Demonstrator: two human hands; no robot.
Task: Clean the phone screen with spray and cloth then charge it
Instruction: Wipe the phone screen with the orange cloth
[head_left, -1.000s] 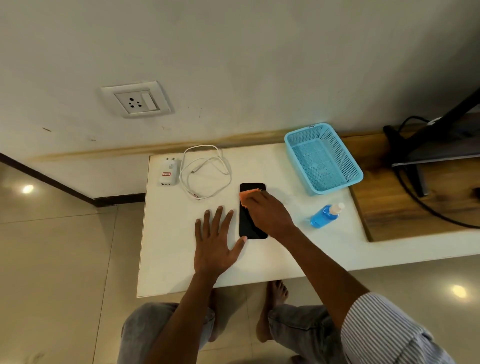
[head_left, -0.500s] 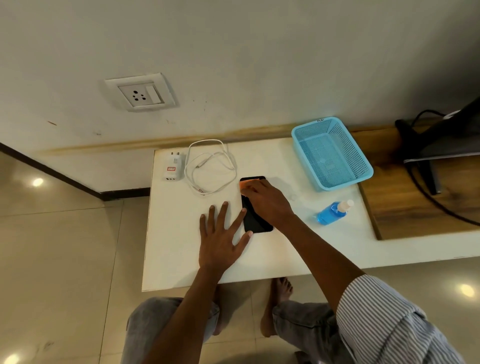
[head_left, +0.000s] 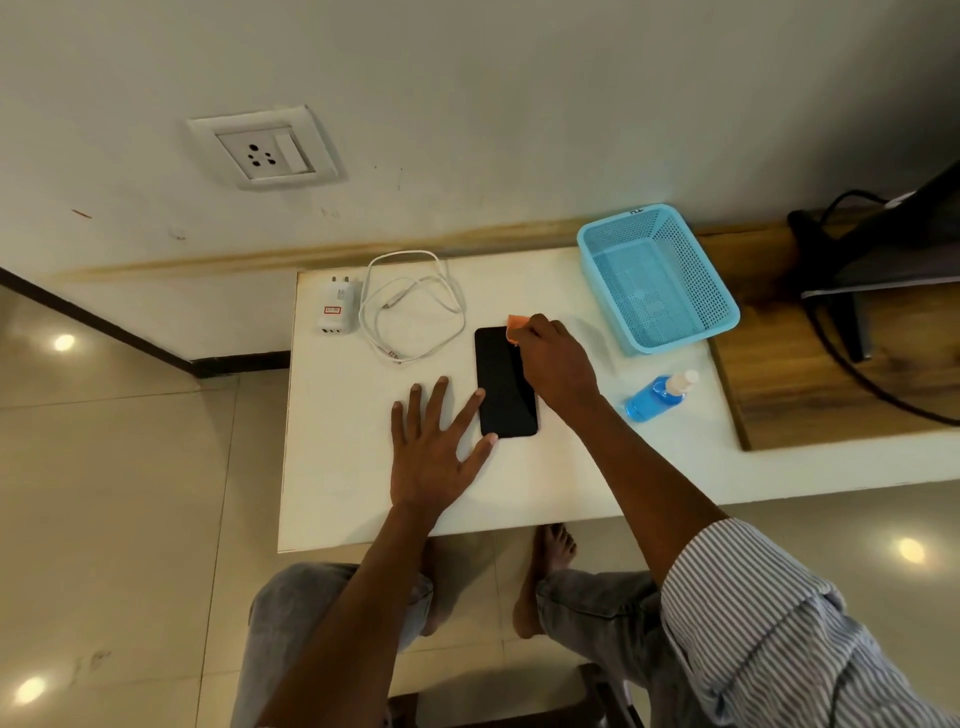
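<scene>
White table (head_left: 337, 493) against the wall carries everything we need: the black phone (head_left: 504, 384) lies flat at its middle, the charger plug (head_left: 336, 306) and coiled white cable (head_left: 410, 306) beyond it to the left, the blue spray bottle (head_left: 657, 397) lying on its side to the right, near the empty blue basket (head_left: 722, 317). Our left hand (head_left: 436, 447) is spread flat and released on the table, thumb and forefinger touching the phone's left edge to steady it. Our right hand (head_left: 556, 364) is clenched on the orange cloth (head_left: 516, 326), which a second ago sat further down the screen and has now slid to the top right corner, baring most of the glass. We judge the wiping nearly done; charging, with the wall socket (head_left: 265, 153) above, comes next.
</scene>
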